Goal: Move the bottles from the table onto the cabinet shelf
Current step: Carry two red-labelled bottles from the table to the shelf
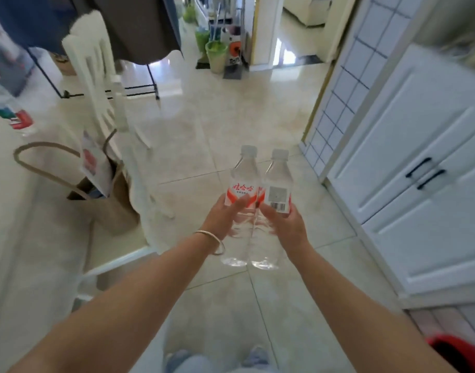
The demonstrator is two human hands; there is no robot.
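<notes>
Two clear plastic bottles are held upright, side by side and touching, out in front of the person over the tiled floor (pixel 231 111).

The left bottle (pixel 241 200) is gripped by the left hand (pixel 222 214), fingers curled round the lower edge of its label. That label is red and white and carries three red Chinese characters, 娃哈哈; the smaller print beneath is too blurred to read. A thin metal bangle (pixel 213 242) sits on the left wrist.

The right bottle (pixel 275 203) is gripped by the right hand (pixel 286 224), fingers wrapped about its middle. Its label faces the camera with a grey printed panel and a barcode below; no digits are legible. Both bottles have white caps and look filled with clear liquid.

The two hands are close together, each clamped on its own bottle.

A white cabinet (pixel 419 168) with two black handles stands to the right, doors closed. To the left are a white chair (pixel 101 84), a brown bag (pixel 107 195) and the pale table (pixel 4 162), on which another bottle (pixel 12 111) with a red label stands, blurred.
</notes>
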